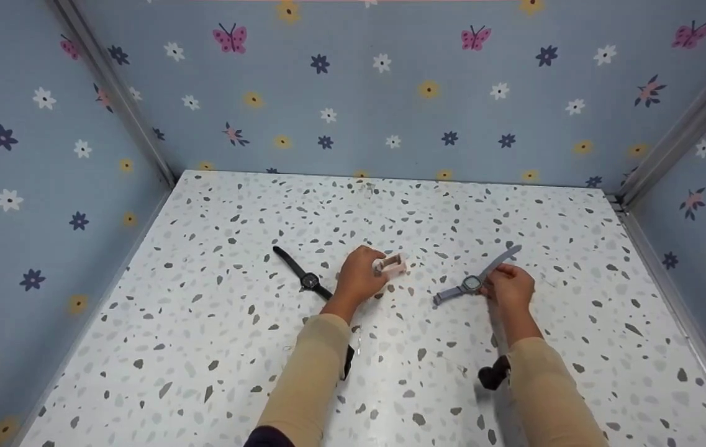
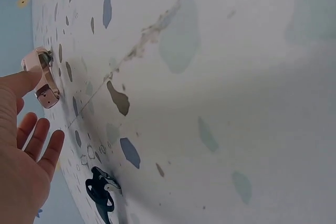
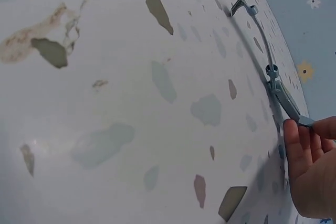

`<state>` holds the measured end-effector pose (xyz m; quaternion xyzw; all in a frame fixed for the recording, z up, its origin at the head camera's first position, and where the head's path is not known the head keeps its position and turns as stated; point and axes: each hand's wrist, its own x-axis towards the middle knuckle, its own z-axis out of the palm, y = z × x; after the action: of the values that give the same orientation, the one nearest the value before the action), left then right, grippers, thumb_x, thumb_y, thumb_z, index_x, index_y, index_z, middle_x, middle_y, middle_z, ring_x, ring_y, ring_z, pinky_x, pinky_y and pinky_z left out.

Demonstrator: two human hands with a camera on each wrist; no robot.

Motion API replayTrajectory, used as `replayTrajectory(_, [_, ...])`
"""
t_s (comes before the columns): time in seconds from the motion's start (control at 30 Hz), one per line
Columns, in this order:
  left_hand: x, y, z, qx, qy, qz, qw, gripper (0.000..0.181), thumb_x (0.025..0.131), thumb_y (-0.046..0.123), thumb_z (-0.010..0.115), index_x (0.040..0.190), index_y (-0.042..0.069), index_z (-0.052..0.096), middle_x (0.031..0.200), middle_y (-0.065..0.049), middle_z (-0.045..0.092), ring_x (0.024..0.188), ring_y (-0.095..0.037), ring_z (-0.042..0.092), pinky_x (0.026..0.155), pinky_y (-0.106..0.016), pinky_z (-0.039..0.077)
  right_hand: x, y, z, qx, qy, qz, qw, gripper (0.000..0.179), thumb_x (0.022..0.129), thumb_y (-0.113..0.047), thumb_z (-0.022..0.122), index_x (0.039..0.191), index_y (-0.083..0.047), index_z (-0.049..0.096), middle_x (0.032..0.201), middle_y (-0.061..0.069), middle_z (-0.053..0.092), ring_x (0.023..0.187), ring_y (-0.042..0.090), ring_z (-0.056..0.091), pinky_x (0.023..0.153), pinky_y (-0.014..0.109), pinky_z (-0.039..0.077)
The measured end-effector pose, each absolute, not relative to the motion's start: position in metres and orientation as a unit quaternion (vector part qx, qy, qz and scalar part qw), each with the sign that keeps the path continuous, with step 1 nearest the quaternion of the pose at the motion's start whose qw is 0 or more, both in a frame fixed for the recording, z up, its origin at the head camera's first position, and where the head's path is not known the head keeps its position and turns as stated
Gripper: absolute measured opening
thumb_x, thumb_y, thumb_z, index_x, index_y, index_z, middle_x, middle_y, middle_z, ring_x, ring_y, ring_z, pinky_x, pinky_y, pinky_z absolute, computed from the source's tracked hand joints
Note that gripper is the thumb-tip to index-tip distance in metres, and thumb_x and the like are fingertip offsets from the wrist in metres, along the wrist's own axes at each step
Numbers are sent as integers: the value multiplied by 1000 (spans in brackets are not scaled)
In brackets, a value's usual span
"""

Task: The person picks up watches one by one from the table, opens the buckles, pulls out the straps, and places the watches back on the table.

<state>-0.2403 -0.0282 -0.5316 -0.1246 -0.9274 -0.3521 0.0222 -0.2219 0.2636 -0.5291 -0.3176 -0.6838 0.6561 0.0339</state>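
In the head view, the left grip (image 1: 362, 274) pinches a pink band (image 1: 396, 268) mid-desk (image 1: 160, 323); a black watch (image 1: 310, 282) lies nearer the left edge. Left wrist view: the band sits at the fingertips (image 2: 31, 78). Right wrist view: the right grip (image 3: 317, 169) pinches a gray watch (image 3: 285, 100) by its strap (image 3: 305, 121).

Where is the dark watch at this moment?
In the head view, the dark watch lies on the table, a little left of centre, just left of the left hand, its lower strap beside that wrist.
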Motion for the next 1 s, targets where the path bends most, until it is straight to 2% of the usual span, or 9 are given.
replayTrajectory(0.17, [-241,-25,-533,-121,-931,-343,21,36,82,11,76,117,4,69,112,-11,61,109,-27,58,99,-38,47,-222,265,-531,-322,-702,635,30,35,93,-4,62,127,1,56,113,15,63,81,16,65,68,27,59])
replayTrajectory(0.33, [-241,-21,-534,-115,-934,-339,19,31,84,9,75,115,4,70,107,-11,62,102,-25,60,92,-38,51,-221,267,-531,-324,-704,632,29,40,93,-2,59,132,3,54,118,18,59,80,15,64,67,26,59])
replayTrajectory(0.53, [-238,-18,-536,-96,-930,-355,23,24,86,4,70,110,2,72,103,-12,62,96,-25,62,85,-37,53,-220,270,-530,-319,-703,636,17,45,92,-1,57,136,4,50,115,19,58,71,13,65,66,25,58])
replayTrajectory(0.77, [-236,-17,-537,-91,-929,-356,37,22,84,-1,67,105,1,73,96,-8,62,91,-22,61,84,-37,53,-219,271,-527,-335,-694,637,8,47,93,-4,57,138,2,48,115,18,58,73,13,65,70,26,59])
replayTrajectory(1.0, [-234,-15,-537,-101,-933,-342,42,14,89,4,69,103,4,75,100,-9,62,91,-23,61,82,-35,54,-218,271,-527,-333,-693,638,39,38,94,-5,58,130,1,51,104,14,58,68,16,64,64,30,59])
